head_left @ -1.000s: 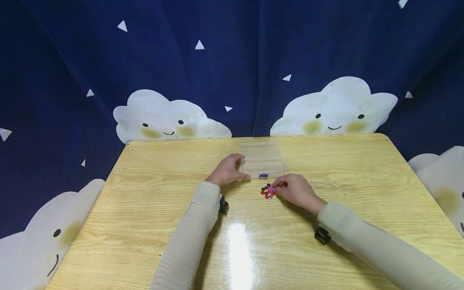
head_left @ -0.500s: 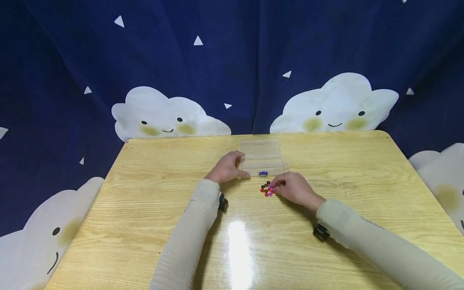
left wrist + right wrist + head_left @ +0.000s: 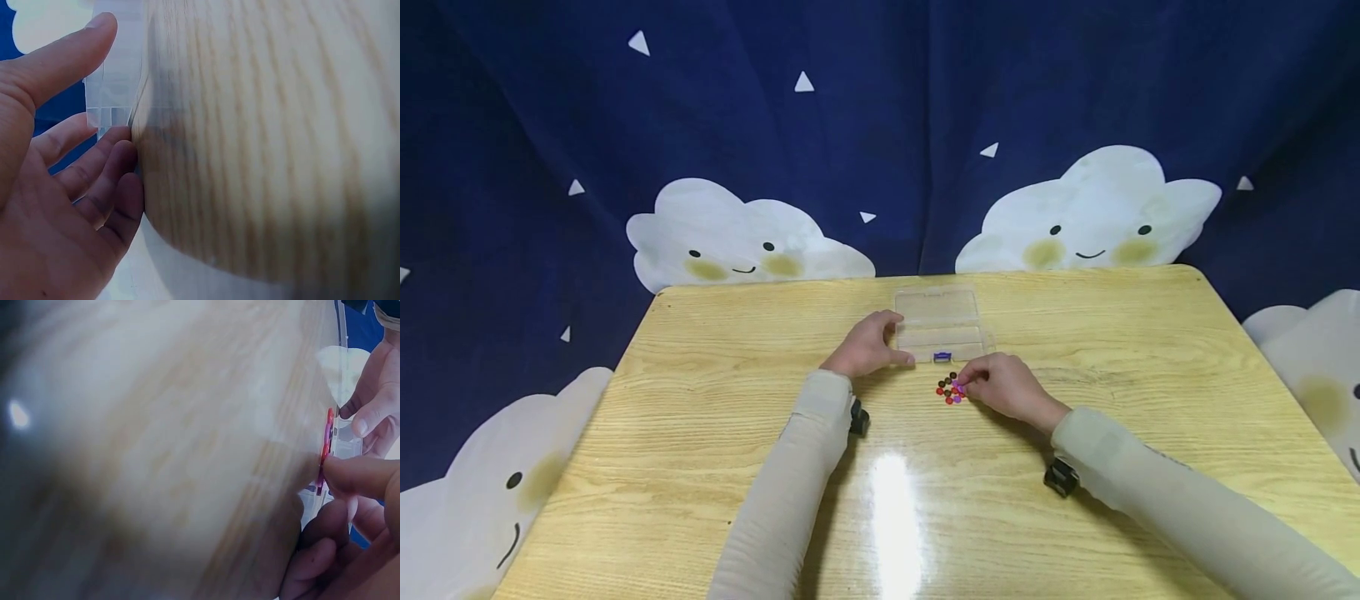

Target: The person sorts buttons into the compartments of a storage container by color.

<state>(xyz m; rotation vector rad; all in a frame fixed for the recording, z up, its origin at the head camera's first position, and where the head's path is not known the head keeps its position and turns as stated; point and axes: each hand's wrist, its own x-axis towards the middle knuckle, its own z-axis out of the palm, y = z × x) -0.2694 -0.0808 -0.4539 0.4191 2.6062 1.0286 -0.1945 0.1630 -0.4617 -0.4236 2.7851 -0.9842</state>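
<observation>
A clear plastic box (image 3: pixel 936 335) lies with its lid raised back, and a purple latch (image 3: pixel 942 357) is on its front. My left hand (image 3: pixel 867 344) holds the box's left end, thumb at the front corner and fingers along the side. Just in front of the box is a cluster of small round discs (image 3: pixel 948 392), red, dark brown and purple. With thumb and forefinger my right hand (image 3: pixel 1006 386) pinches at the cluster's right edge, by a purple disc (image 3: pixel 958 387). The fingertips partly hide what lies between them. Edge-on, the discs (image 3: pixel 327 434) look thin in the right wrist view.
The wooden table (image 3: pixel 700 433) runs back to a dark blue curtain (image 3: pixel 760 125) printed with clouds. A bright glare (image 3: pixel 893 517) lies on the near tabletop. Each sleeved wrist wears a black camera (image 3: pixel 1061 477).
The view has tilted and shifted slightly, so the table sits a little higher in frame. Both hands keep nearly the same places, at the box and at the discs.
</observation>
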